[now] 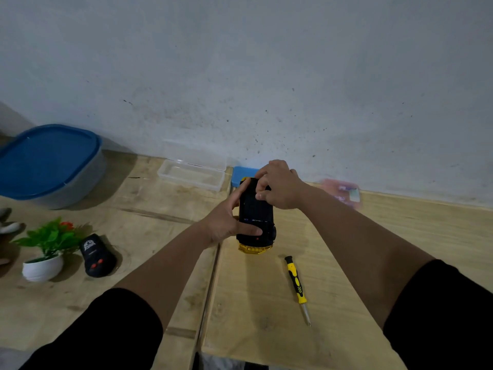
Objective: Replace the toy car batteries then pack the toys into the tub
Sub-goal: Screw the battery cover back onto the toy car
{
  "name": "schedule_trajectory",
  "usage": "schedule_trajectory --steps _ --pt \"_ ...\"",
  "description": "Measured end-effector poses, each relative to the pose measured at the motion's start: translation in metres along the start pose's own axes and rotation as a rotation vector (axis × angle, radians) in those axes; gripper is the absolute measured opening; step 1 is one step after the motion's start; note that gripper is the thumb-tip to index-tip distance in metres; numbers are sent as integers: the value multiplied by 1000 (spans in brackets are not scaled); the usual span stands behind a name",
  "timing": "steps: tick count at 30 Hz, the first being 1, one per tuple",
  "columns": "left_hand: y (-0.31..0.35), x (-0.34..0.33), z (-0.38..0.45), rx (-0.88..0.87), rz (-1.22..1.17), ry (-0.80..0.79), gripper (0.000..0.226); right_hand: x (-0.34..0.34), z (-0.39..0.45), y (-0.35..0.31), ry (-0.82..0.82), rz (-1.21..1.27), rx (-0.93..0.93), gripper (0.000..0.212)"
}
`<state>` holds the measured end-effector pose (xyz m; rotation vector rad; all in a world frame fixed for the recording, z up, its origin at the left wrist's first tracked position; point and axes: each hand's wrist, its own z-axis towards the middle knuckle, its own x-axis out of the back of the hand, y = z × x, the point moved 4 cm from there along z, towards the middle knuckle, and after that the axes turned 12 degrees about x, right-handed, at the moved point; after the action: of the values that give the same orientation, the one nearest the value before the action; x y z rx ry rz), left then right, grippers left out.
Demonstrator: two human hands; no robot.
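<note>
A yellow toy car point(255, 222) is upside down above the wooden table, its black underside facing me. My left hand point(226, 222) grips its left side, thumb lying across the underside near the rear. My right hand point(278, 186) curls over the far end of the car, fingertips pressing into the underside; what they pinch is hidden. A yellow and black screwdriver point(296, 285) lies on the table just right of the car. A black remote control point(97, 256) lies at the left. The grey tub with a blue lid point(50, 164) stands at the far left, lid on.
A clear shallow plastic tray point(192, 174) sits against the wall behind the car, a blue object point(241, 173) beside it. A pink packet point(344, 193) lies at the wall on the right. A small potted plant point(45, 249) stands by the remote.
</note>
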<state>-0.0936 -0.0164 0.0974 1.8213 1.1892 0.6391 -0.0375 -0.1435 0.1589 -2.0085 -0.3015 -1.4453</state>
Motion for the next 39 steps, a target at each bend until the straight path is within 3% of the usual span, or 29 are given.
schedule_trajectory --steps 5,12,22,25,28,31,36,39 --pt "1 6 2 7 -4 -4 113 -1 2 4 44 111 -14 15" --pt "2 4 3 -6 1 -9 113 -1 3 6 11 104 -17 15" --pt "-1 0 2 -26 10 -4 111 -3 -7 5 95 74 15 11" --pt "-2 0 3 -35 -31 3 100 -4 -10 4 144 64 19 11" --pt "-2 0 4 -43 -78 14 75 -6 -12 3 215 78 7 11" --pt "1 -1 6 -49 -84 31 61 -10 -14 6 279 81 -4 31" --pt "-3 -3 1 -65 -74 70 63 -24 -26 14 374 207 -75 80" --pt "-6 -1 -2 -66 -98 107 63 -36 -44 20 530 341 -135 81"
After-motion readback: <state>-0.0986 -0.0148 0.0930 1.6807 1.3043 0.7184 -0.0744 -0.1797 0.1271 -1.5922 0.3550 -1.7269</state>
